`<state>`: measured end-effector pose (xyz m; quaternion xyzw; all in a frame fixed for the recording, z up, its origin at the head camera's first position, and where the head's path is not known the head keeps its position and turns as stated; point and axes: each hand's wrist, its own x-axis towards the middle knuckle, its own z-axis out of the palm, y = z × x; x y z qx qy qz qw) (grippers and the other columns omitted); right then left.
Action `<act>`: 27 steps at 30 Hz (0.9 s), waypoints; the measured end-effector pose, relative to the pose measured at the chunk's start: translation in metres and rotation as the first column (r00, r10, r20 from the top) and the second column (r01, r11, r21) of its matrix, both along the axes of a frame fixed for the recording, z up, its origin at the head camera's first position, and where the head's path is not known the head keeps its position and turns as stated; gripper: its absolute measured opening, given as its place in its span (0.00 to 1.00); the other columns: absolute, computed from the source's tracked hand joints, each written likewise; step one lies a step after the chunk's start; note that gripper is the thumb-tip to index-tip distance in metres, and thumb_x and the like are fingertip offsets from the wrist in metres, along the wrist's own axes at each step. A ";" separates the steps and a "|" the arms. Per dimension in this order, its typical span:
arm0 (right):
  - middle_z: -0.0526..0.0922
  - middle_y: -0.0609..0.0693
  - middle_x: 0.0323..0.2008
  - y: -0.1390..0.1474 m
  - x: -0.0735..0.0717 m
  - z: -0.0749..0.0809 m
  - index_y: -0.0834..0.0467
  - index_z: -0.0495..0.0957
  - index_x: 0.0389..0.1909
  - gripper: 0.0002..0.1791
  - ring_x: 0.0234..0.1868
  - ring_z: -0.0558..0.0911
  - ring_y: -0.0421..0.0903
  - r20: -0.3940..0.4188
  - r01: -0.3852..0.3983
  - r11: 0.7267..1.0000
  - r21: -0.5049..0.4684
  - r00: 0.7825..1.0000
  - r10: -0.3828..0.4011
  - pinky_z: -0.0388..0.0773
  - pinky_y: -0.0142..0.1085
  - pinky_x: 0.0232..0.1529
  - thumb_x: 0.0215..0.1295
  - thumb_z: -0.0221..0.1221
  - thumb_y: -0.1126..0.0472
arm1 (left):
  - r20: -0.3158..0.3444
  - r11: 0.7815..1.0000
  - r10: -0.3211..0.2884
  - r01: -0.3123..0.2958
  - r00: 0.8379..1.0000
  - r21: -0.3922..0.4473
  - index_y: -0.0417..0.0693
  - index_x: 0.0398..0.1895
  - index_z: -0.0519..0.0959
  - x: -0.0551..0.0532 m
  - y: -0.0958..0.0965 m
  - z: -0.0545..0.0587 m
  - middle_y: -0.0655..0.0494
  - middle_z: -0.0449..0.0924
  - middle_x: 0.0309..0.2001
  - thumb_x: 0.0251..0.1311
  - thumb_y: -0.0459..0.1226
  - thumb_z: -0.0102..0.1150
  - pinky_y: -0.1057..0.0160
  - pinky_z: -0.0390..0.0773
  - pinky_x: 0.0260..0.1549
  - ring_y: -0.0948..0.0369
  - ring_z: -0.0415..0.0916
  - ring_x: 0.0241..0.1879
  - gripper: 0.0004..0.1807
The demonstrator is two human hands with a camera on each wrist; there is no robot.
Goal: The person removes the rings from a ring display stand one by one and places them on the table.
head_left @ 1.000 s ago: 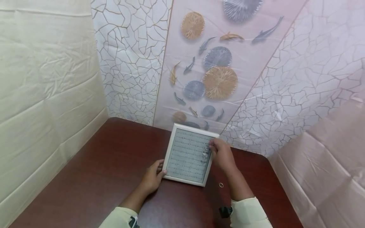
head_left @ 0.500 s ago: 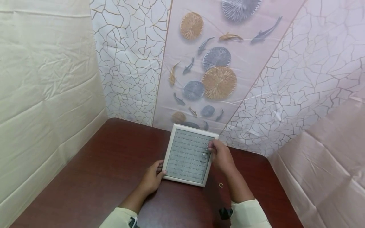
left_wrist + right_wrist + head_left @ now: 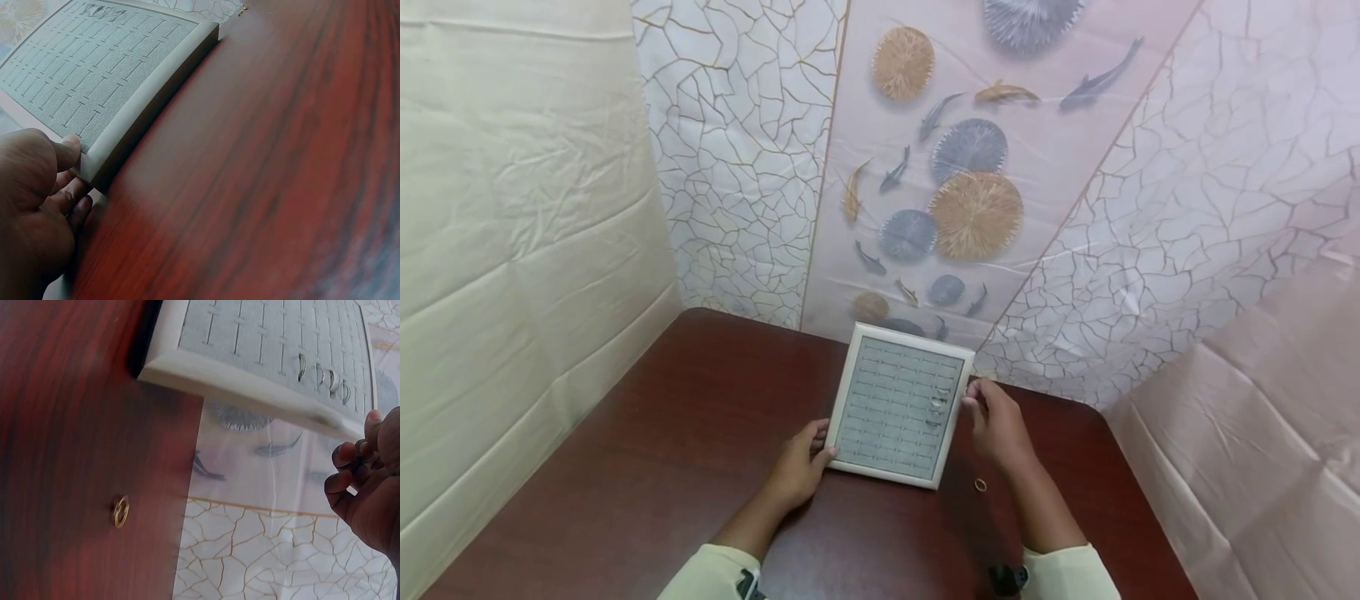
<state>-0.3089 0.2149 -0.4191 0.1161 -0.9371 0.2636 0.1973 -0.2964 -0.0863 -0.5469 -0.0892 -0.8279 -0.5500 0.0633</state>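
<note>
A ring display tray point(image 3: 895, 417) with a pale frame and grey slotted padding stands tilted over the table. My left hand point(image 3: 802, 467) grips its lower left corner, thumb on the front and fingers behind, as the left wrist view also shows. Several silvery rings point(image 3: 334, 381) sit in one line of slots near the right side. Just off the tray's right edge, my right hand point(image 3: 1000, 423) has its fingers curled and thumb against them. It seems to pinch a small ring, mostly hidden by the fingertips. A gold-coloured ring point(image 3: 981, 485) lies on the table below the right hand.
The dark red-brown table point(image 3: 700, 433) has a glossy wood-grain top. Patterned cloth point(image 3: 737, 167) hangs behind its far edge, close to the tray's top. Pale cloth walls point(image 3: 527, 250) rise on both sides.
My right hand has drawn away from the tray's upper right slots to just outside its right edge. A ring seen at its fingertips there has left the padding. The left hand keeps its grip.
</note>
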 end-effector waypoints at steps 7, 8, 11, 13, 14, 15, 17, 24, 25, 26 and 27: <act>0.79 0.51 0.39 0.024 0.014 -0.010 0.57 0.69 0.39 0.04 0.38 0.77 0.45 0.038 -0.005 0.998 0.057 0.999 0.002 0.75 0.36 0.35 0.72 0.56 0.64 | 0.013 1.000 0.009 -0.009 1.000 -0.007 0.40 0.68 0.68 0.001 0.000 -0.001 0.44 0.81 0.55 0.67 0.36 0.60 0.50 0.79 0.57 0.51 0.78 0.56 0.28; 0.78 0.51 0.38 0.029 0.016 -0.011 0.57 0.70 0.39 0.04 0.38 0.77 0.45 0.046 -0.009 0.998 0.070 0.999 0.006 0.76 0.35 0.35 0.71 0.56 0.65 | 0.019 1.000 0.010 -0.010 1.000 -0.002 0.40 0.68 0.68 0.001 0.000 -0.001 0.44 0.81 0.55 0.67 0.36 0.60 0.50 0.79 0.57 0.51 0.78 0.56 0.28; 0.77 0.49 0.37 0.041 0.021 -0.017 0.56 0.71 0.36 0.04 0.37 0.76 0.44 0.091 -0.031 0.994 0.109 0.996 0.021 0.76 0.34 0.34 0.70 0.57 0.66 | 0.009 1.000 0.012 -0.012 1.000 -0.008 0.40 0.68 0.68 0.001 -0.001 -0.001 0.43 0.81 0.55 0.67 0.35 0.59 0.49 0.78 0.57 0.50 0.78 0.56 0.27; 0.76 0.49 0.36 0.049 0.023 -0.022 0.56 0.72 0.35 0.05 0.37 0.76 0.43 0.124 -0.039 0.990 0.136 0.992 0.022 0.75 0.33 0.33 0.70 0.57 0.68 | 0.010 1.000 0.019 -0.019 1.000 -0.005 0.40 0.68 0.68 0.000 -0.001 -0.001 0.43 0.81 0.55 0.67 0.35 0.59 0.49 0.78 0.58 0.50 0.78 0.57 0.27; 0.76 0.48 0.36 0.052 0.023 -0.024 0.56 0.72 0.34 0.06 0.37 0.75 0.43 0.145 -0.042 0.989 0.145 0.989 0.020 0.74 0.33 0.33 0.70 0.56 0.68 | 0.010 1.000 0.019 -0.019 1.000 -0.005 0.40 0.68 0.68 0.000 -0.002 -0.001 0.43 0.81 0.55 0.67 0.35 0.59 0.49 0.78 0.58 0.50 0.78 0.57 0.27; 0.76 0.48 0.36 0.055 0.024 -0.026 0.56 0.72 0.33 0.06 0.36 0.74 0.42 0.170 -0.042 0.987 0.155 0.985 0.015 0.73 0.33 0.33 0.71 0.56 0.68 | 0.008 1.000 0.020 -0.020 1.000 -0.009 0.40 0.68 0.67 0.000 -0.002 -0.001 0.43 0.81 0.55 0.67 0.35 0.59 0.49 0.78 0.58 0.50 0.78 0.57 0.27; 0.75 0.47 0.34 0.059 0.026 -0.031 0.57 0.73 0.32 0.08 0.35 0.72 0.42 0.231 -0.047 0.982 0.185 0.973 0.003 0.71 0.33 0.32 0.70 0.54 0.71 | 0.006 1.000 0.020 -0.020 1.000 -0.018 0.40 0.68 0.67 -0.001 -0.002 -0.001 0.44 0.81 0.55 0.67 0.35 0.59 0.49 0.78 0.58 0.50 0.78 0.57 0.27; 0.72 0.47 0.29 0.063 0.034 -0.049 0.55 0.73 0.28 0.09 0.31 0.70 0.43 0.502 -0.127 0.963 0.236 0.865 -0.009 0.67 0.34 0.29 0.67 0.59 0.69 | 0.019 1.000 0.019 -0.019 1.000 -0.013 0.41 0.69 0.67 -0.002 0.002 -0.002 0.44 0.80 0.56 0.67 0.35 0.60 0.49 0.78 0.58 0.51 0.78 0.57 0.28; 0.73 0.47 0.29 0.063 0.035 -0.051 0.55 0.74 0.28 0.09 0.31 0.70 0.43 0.518 -0.144 0.961 0.236 0.855 0.001 0.68 0.34 0.29 0.67 0.60 0.69 | 0.022 1.000 0.019 -0.019 1.000 -0.011 0.41 0.69 0.67 -0.002 0.002 -0.002 0.44 0.80 0.56 0.67 0.35 0.60 0.49 0.78 0.58 0.51 0.78 0.57 0.28; 0.73 0.47 0.29 0.063 0.036 -0.053 0.55 0.74 0.27 0.09 0.30 0.70 0.43 0.534 -0.151 0.961 0.233 0.845 0.003 0.68 0.34 0.29 0.66 0.60 0.68 | 0.025 1.000 0.018 -0.018 1.000 -0.008 0.41 0.69 0.67 -0.002 0.003 -0.002 0.45 0.80 0.56 0.67 0.35 0.60 0.49 0.78 0.58 0.51 0.78 0.57 0.28; 0.73 0.47 0.29 0.064 0.037 -0.055 0.54 0.74 0.27 0.09 0.30 0.71 0.43 0.541 -0.159 0.958 0.238 0.841 0.005 0.68 0.34 0.29 0.66 0.61 0.67 | 0.029 1.000 0.019 -0.019 0.999 -0.008 0.41 0.69 0.67 -0.002 0.003 -0.001 0.45 0.80 0.57 0.67 0.35 0.60 0.49 0.78 0.58 0.51 0.78 0.57 0.28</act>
